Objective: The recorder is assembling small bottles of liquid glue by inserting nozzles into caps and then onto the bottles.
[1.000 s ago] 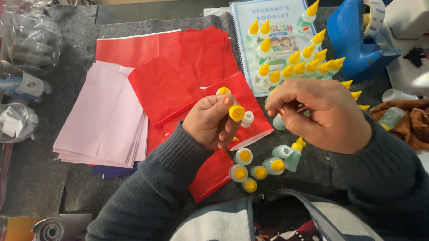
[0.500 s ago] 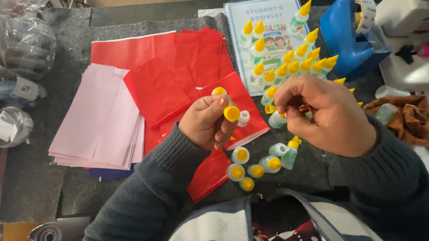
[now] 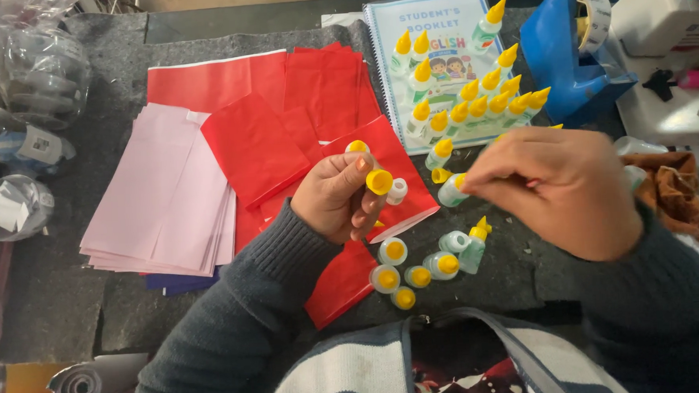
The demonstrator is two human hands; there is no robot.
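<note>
Left fingers: the left hand (image 3: 335,199) is curled shut around a few small glue bottles (image 3: 380,181), yellow caps poking out at the fingertips; bunched this way, several fit in one grip.
Right fingers: the right hand (image 3: 549,188) pinches one small bottle (image 3: 450,190) by its end, fingertips closed on it, the clear body pointing toward the left hand.
Where the bottles are: the held ones hang above the desk (image 3: 119,309), between the two hands and over the red paper (image 3: 284,129).
Loose cluster: more bottles (image 3: 415,263) lie on their sides just below the hands, close to the body, easy to reach.
Standing rows: yellow-tipped bottles (image 3: 471,97) stand upright on a spiral booklet (image 3: 405,29), kept apart from the lying ones.
Paper: a pink stack (image 3: 161,197) lies left of the red sheets, partly under them.
Far edge: a blue tape holder (image 3: 567,53) sits right of the booklet; clear plastic containers (image 3: 41,68) crowd the left side.
Change from the earlier frames: the right hand sits a little farther right, its bottle now plainly showing at the fingertips; the left grip looks the same.
</note>
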